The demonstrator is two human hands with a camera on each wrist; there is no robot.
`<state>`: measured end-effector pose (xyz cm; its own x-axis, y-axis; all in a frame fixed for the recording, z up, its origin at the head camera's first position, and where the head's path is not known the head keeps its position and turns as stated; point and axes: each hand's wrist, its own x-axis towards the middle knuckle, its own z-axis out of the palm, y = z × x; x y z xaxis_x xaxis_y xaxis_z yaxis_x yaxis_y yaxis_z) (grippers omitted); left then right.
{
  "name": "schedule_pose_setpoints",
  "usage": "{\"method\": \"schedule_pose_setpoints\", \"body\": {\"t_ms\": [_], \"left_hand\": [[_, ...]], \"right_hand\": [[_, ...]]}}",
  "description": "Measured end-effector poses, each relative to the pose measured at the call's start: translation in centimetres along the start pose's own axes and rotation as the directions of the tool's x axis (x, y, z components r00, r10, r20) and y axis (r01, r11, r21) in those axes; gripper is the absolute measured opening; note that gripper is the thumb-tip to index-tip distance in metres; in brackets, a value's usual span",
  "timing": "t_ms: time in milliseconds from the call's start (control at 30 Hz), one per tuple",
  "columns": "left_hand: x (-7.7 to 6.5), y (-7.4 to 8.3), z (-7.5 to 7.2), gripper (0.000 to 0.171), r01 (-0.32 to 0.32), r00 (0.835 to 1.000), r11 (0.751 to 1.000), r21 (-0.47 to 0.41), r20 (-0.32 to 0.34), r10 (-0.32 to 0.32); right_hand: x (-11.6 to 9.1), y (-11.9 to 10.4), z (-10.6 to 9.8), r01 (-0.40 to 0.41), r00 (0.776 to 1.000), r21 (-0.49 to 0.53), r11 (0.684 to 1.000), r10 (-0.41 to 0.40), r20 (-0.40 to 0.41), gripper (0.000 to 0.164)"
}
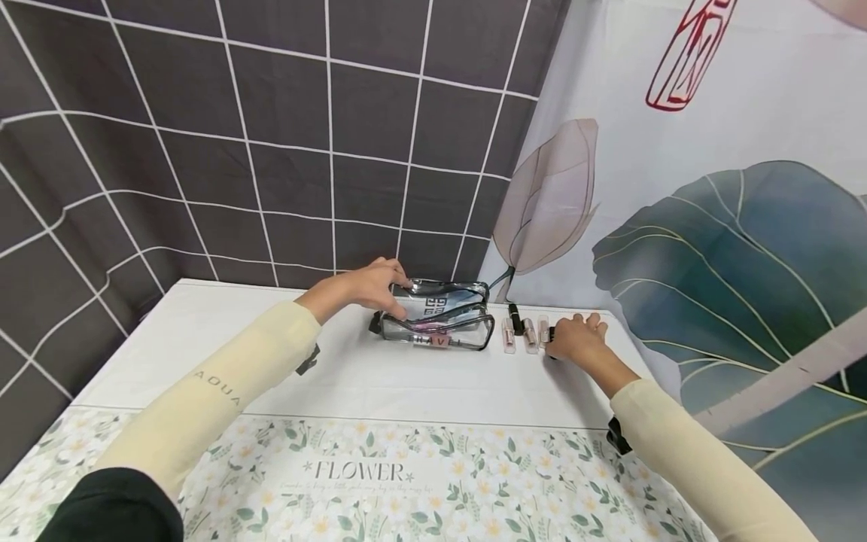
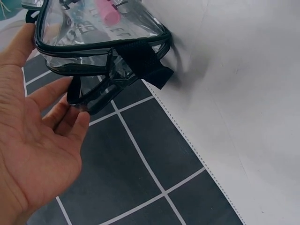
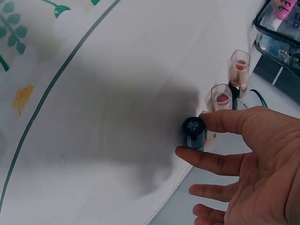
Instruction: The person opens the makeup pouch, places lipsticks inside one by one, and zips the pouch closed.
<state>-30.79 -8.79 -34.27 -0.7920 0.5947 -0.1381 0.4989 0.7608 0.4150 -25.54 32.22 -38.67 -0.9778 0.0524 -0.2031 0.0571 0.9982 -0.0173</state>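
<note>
At the back of the white table, a clear cosmetic bag (image 1: 401, 333) with black piping stands unzipped. My left hand (image 1: 369, 286) holds its left end, thumb at one rim and fingers at the raised flap. A pink tube (image 2: 108, 13) shows through the bag's clear wall in the left wrist view. To the right, my right hand (image 1: 579, 337) pinches a small black lipstick-like tube (image 3: 194, 133) between thumb and index finger, the other fingers spread. Right beside it are clear-capped lipsticks (image 3: 239, 70), and another black tube (image 1: 516, 320) lies among them.
The white tabletop (image 1: 406, 384) meets a floral cloth (image 1: 508, 482) printed FLOWER along the front. A dark grid-patterned cloth (image 1: 284, 150) hangs behind the table, and a leaf-printed white cloth (image 1: 731, 263) hangs at the right.
</note>
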Motion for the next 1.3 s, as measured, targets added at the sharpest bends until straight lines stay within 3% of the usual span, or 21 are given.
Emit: {"method": "schedule_pose_setpoints", "body": {"t_ms": [333, 700, 967, 1300], "left_hand": [[0.4, 0.7, 0.3, 0.079, -0.01, 1.0, 1.0, 0.014, 0.003, 0.01], [0.2, 0.4, 0.1, 0.078, 0.011, 1.0, 1.0, -0.006, 0.02, -0.01], [0.1, 0.0, -0.1, 0.078, 0.027, 0.999, 1.0, -0.011, 0.02, -0.027], [-0.3, 0.1, -0.2, 0.077, 0.02, 0.999, 1.0, -0.023, 0.025, -0.02]], "right_hand": [[-0.1, 0.6, 0.6, -0.027, 0.999, 0.003, 1.0, 0.027, 0.02, 0.035], [0.2, 0.5, 0.4, -0.002, 1.0, -0.004, 1.0, 0.002, -0.002, 0.031], [-0.4, 0.2, -2.0, 0.035, 0.998, 0.017, 0.999, -0.034, -0.057, 0.02], [-0.7, -1.4, -5.0, 0.116, 0.975, 0.018, 0.993, -0.11, -0.19, 0.036]]}}
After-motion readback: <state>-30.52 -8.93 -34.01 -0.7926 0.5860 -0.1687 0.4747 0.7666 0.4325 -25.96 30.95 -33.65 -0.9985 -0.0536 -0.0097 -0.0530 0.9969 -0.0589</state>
